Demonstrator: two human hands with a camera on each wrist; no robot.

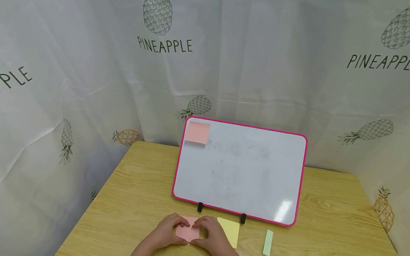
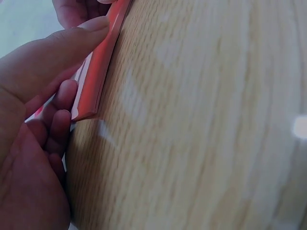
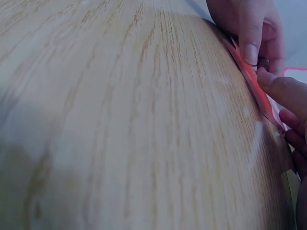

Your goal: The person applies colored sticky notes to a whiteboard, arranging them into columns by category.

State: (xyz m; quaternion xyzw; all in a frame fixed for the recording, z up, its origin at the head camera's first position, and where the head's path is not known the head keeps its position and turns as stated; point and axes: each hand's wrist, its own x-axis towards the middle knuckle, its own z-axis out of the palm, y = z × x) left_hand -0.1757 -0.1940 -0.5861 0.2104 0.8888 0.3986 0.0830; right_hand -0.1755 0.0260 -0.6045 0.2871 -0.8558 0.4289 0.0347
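A pink sticky note pad (image 1: 186, 232) lies on the wooden table between the two hands. My left hand (image 1: 169, 230) holds its left side, the thumb on the near edge and the fingers curled around toward the far edge. From the other side my right hand (image 1: 214, 238) grips the pad in the same way, its thumb tip close to the left thumb. In the left wrist view the thumb presses the pad's orange-red near edge (image 2: 98, 72), with fingers behind it. The right wrist view shows both thumbs along the pad (image 3: 261, 96).
A pink-framed whiteboard (image 1: 238, 173) stands behind the hands on black feet (image 1: 199, 207), with a pink sticky note (image 1: 197, 132) at its upper left. A yellow sticky pad (image 1: 230, 233) lies beside the right hand; farther right is a narrow green pad (image 1: 267, 243). A pineapple-print curtain (image 1: 254, 64) surrounds the table.
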